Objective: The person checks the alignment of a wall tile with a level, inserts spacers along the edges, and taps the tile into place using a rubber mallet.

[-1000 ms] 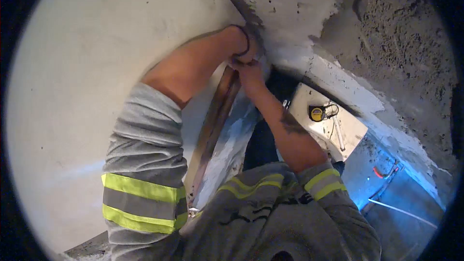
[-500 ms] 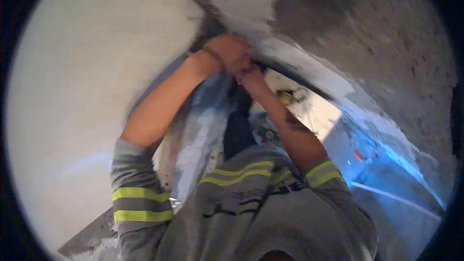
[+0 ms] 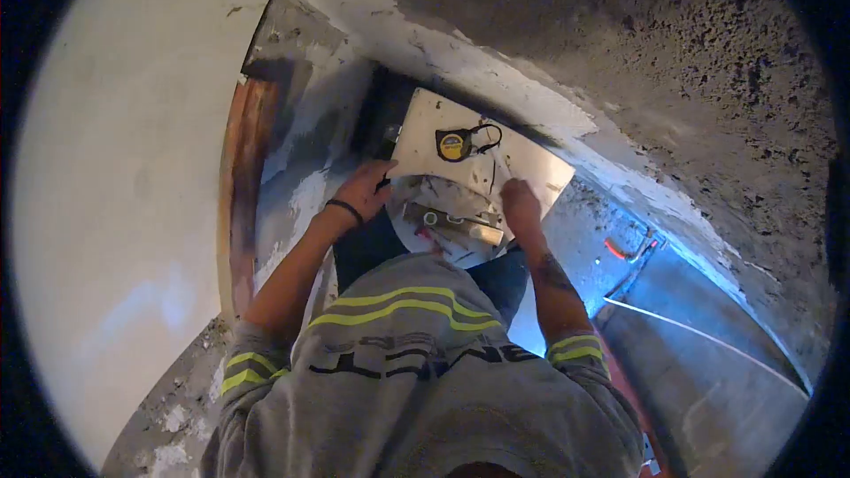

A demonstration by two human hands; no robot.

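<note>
My left hand point(image 3: 365, 191) is at the left corner of a pale board point(image 3: 540, 168), its fingers curled round something dark and too small to name. Over the board's lower right part, my right hand point(image 3: 521, 204) is closed on a thin whitish tool point(image 3: 501, 162) that points up and left. A yellow and black tape measure point(image 3: 454, 145) lies on the board beside a dark loop point(image 3: 487, 137). Just below the board, a round container point(image 3: 403, 228) between my legs holds a metal bar with round openings point(image 3: 453, 223) and other items.
A large pale panel point(image 3: 133, 168) stands at the left, with a reddish-brown strip point(image 3: 243, 186) along its edge. A rough wall point(image 3: 637, 44) runs across the upper right. On the right are an orange-red item point(image 3: 614, 249) and a thin pale line point(image 3: 699, 332) on blue-lit ground.
My hands, together higher up before, are now apart and lower, the left one down and left, the right one to the right. The view has shifted, showing the board and container more fully.
</note>
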